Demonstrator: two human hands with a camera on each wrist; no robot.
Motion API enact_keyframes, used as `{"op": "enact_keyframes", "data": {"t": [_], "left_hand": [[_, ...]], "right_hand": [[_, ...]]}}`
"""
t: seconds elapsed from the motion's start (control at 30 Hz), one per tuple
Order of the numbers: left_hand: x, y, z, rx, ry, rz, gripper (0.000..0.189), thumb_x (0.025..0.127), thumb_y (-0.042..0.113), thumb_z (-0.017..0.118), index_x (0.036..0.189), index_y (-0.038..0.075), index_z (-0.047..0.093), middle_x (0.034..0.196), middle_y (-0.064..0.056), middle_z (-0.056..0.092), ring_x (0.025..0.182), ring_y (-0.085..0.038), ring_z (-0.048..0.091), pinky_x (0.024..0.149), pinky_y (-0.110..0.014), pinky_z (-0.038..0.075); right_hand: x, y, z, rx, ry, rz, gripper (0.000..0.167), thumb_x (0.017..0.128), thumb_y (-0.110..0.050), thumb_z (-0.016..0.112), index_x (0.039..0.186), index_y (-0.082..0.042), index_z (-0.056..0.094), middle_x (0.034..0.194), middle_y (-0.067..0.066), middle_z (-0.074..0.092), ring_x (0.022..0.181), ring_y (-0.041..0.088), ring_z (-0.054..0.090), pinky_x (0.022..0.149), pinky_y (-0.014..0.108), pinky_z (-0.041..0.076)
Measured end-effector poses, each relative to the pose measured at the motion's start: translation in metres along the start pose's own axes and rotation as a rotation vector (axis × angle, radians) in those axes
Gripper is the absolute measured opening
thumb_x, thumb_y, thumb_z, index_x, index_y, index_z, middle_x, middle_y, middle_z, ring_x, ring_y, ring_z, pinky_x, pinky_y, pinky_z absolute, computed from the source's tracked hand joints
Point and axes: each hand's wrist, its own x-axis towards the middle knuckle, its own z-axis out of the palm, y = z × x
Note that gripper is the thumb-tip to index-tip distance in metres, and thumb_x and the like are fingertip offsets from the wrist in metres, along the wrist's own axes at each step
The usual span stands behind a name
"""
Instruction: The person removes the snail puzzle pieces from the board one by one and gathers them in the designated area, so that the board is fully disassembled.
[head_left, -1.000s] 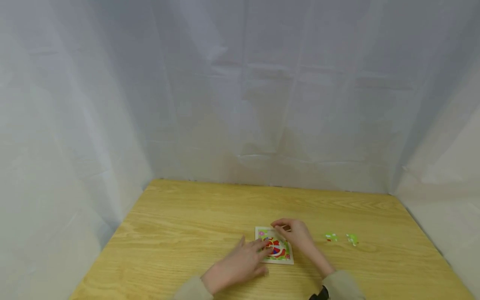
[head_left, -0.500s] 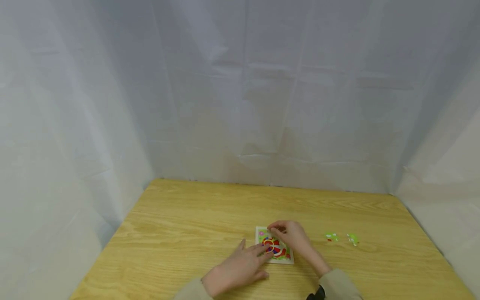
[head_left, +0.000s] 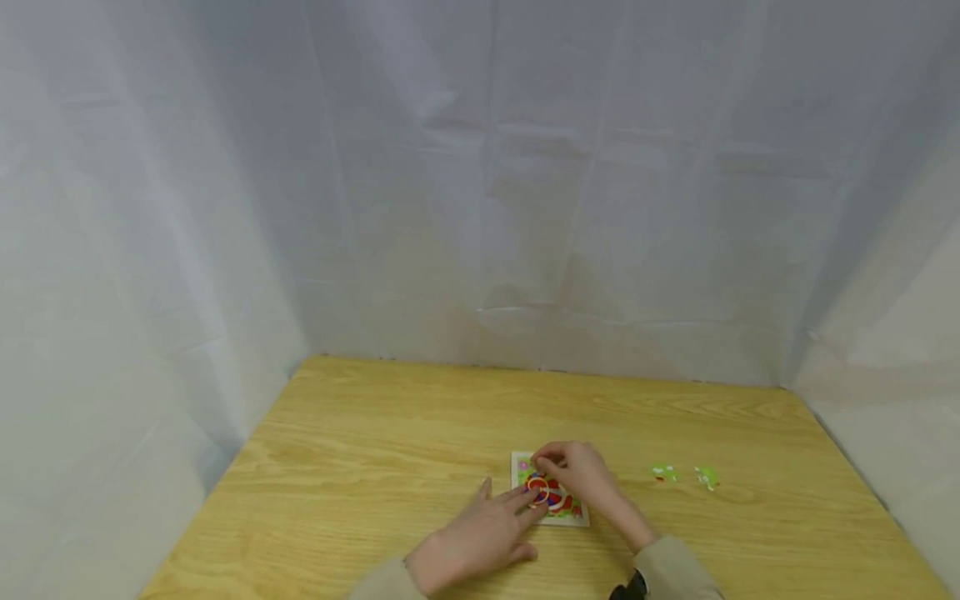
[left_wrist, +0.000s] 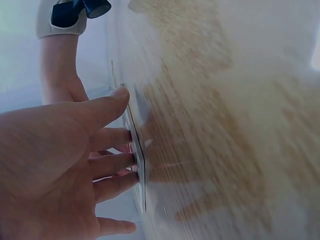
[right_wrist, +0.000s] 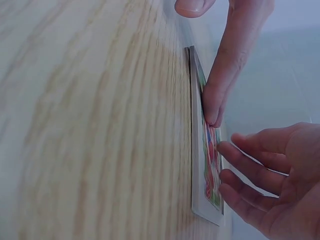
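Observation:
A small square jigsaw puzzle (head_left: 581,522) with a pale frame and a red, blue and green picture lies on the table. My left hand (head_left: 480,529) rests on its near left part, fingers stretched over the picture and thumb apart; the left wrist view shows this hand (left_wrist: 55,160) from the palm side. Over the far edge of the board is my right hand (head_left: 583,471), fingers bent and thumb near the index finger. In the right wrist view, the right hand's fingertips (right_wrist: 223,182) are right at the picture; I cannot tell whether they pinch a piece.
Two loose green-and-white puzzle pieces, one nearer (head_left: 663,472) and one farther right (head_left: 707,477), lie to the right of the board. The wooden table (head_left: 375,433) is enclosed by pale hanging sheets (head_left: 540,208) at the back and sides.
My right hand has shifted slightly left along the far edge of the board, its fingertips now over the far part of the picture. The left hand stays nearly still on the board.

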Motion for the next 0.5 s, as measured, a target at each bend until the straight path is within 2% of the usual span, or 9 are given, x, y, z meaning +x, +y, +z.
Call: {"op": "enact_keyframes", "data": {"t": [0.27, 0.5], "left_hand": [[0.0014, 0.0003, 0.0012, 0.000, -0.014, -0.005, 0.063, 0.097, 0.055, 0.056, 0.152, 0.026, 0.048, 0.159, 0.001, 0.040, 0.145, -0.018, 0.041, 0.113, -0.061, 0.037], [0.0021, 0.0003, 0.0015, 0.001, -0.021, -0.013, 0.062, 0.097, 0.055, 0.056, 0.152, 0.026, 0.048, 0.159, 0.002, 0.040, 0.145, -0.018, 0.041, 0.112, -0.061, 0.038]], "right_hand": [[0.0024, -0.0013, 0.0020, 0.004, -0.004, 0.019, 0.018, 0.095, -0.011, 0.069, 0.112, -0.006, 0.074, 0.090, 0.002, 0.074, 0.079, 0.014, 0.066, 0.064, 0.023, 0.055], [0.0049, -0.0006, 0.0065, -0.058, 0.005, 0.003, 0.025, 0.088, -0.010, 0.077, 0.112, -0.004, 0.075, 0.089, -0.002, 0.070, 0.079, 0.012, 0.064, 0.069, 0.026, 0.056]]}}
